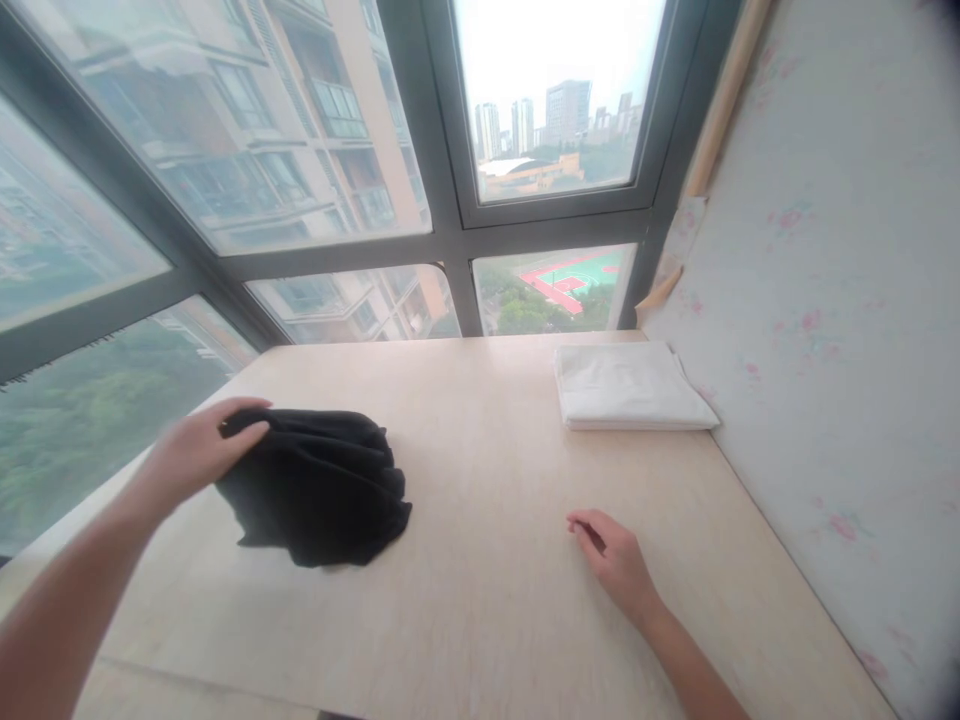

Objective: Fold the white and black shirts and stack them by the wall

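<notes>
A piece of black cloth (322, 490), soft and rumpled with several folds, is on the left part of the pale surface. My left hand (206, 440) grips its upper left corner between thumb and fingers, and the cloth droops from there to the right. Whether it is a garment I cannot tell. Well apart from the cloth, my right hand (611, 555) is over the right half of the surface. Its fingers are curled in toward the thumb, with nothing visible in them.
A folded white cloth or sheet (630, 385) lies at the back right, against the flowered wall (840, 400). Grey-framed windows (450, 180) border the pale wooden surface (480, 600) at the back and left. Torn wallpaper (664, 290) hangs at the back right corner.
</notes>
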Tool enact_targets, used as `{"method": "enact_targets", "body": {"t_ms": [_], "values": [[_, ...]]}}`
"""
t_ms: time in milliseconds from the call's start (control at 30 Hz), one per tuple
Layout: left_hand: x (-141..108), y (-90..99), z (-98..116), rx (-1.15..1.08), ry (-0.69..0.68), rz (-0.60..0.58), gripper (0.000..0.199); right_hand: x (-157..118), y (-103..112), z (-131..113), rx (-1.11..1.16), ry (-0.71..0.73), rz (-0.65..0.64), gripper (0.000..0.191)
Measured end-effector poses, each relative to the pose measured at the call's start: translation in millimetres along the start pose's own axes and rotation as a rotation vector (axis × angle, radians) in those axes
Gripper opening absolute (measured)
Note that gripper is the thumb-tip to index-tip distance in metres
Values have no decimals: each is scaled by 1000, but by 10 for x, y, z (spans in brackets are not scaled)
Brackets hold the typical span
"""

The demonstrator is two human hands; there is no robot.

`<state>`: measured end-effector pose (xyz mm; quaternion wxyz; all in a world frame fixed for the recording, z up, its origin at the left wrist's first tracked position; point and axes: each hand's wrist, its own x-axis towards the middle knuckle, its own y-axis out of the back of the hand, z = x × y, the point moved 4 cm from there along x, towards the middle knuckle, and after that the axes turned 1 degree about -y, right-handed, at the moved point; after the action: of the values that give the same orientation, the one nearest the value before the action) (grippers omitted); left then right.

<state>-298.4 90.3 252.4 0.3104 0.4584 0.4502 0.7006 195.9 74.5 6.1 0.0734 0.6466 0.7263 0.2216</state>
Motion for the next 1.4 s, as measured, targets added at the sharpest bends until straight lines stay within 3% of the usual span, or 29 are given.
{"method": "enact_targets", "body": {"t_ms": [67, 100, 267, 433, 533, 667, 733, 833, 900, 967, 1033, 1133, 1267, 1400], "values": [[-147, -375, -55, 21, -70, -229, 48, -3, -3, 3, -2, -3, -6, 29], [-241, -557, -71, 27, -100, -289, 46, -5, -5, 6, -3, -5, -8, 29], [-676, -1251, -94, 4, -122, -304, 64, -8, -5, 18, -2, -12, 0, 28], [-892, -1676, -121, 120, -123, -366, 70, 12, -2, -9, 13, -19, -2, 27], [-914, -1712, -135, 183, -166, -342, 65, 6, -17, -20, 34, -42, 0, 27], [-972, -1486, -27, 360, -236, -244, 58, 26, 33, 32, 148, -147, -21, 29], [-1066, -1340, 137, 393, -270, -103, 55, 137, 175, 91, 223, -195, -12, 32], [-1325, -1315, 504, 188, -333, 37, 47, 534, 610, 179, 142, -169, 145, 34], [-1551, -1465, 790, -64, -370, 1, 36, 933, 951, 202, -52, -83, 278, 33], [-1780, -1689, 1067, -297, -381, -127, 30, 1384, 1191, 215, -302, -18, 288, 35], [-1972, -1877, 1291, -418, -390, -230, 30, 1809, 1309, 258, -556, -20, 188, 41], [-2112, -1988, 1452, -483, -414, -240, 30, 2233, 1358, 349, -703, -39, 52, 52], [-2103, -1981, 1433, -520, -401, -201, 26, 2388, 1308, 462, -801, -99, -77, 51], [-2087, -1987, 1424, -513, -415, -209, 23, 2338, 1272, 441, -917, -171, -98, 42]]}}
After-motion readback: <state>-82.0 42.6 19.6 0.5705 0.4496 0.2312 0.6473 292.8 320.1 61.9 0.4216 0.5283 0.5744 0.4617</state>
